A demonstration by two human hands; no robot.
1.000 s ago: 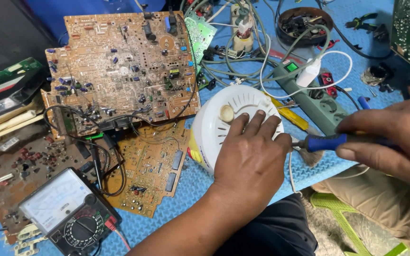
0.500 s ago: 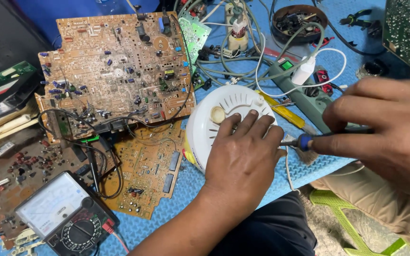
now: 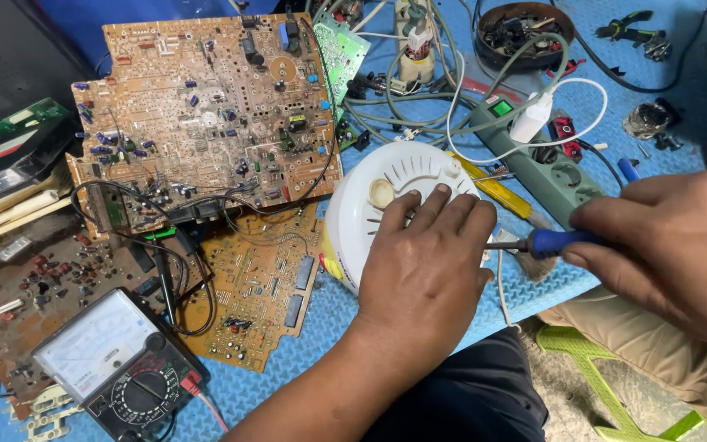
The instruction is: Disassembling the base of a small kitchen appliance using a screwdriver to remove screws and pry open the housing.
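While the left hand [image 3: 427,270] presses flat – fingers spread – on the white round casing [image 3: 386,192], the right hand [image 3: 664,245] grips a blue-handled screwdriver [image 3: 554,241].

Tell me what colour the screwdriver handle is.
Blue, with a dark tip end; the screwdriver handle shows best in the head view, held in the right hand.

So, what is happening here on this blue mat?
A person is working on a round white casing. The left hand presses down on it, and the right hand holds a blue-handled screwdriver with its tip at the casing's side. Circuit boards, a multimeter and a green power strip lie around on the mat.
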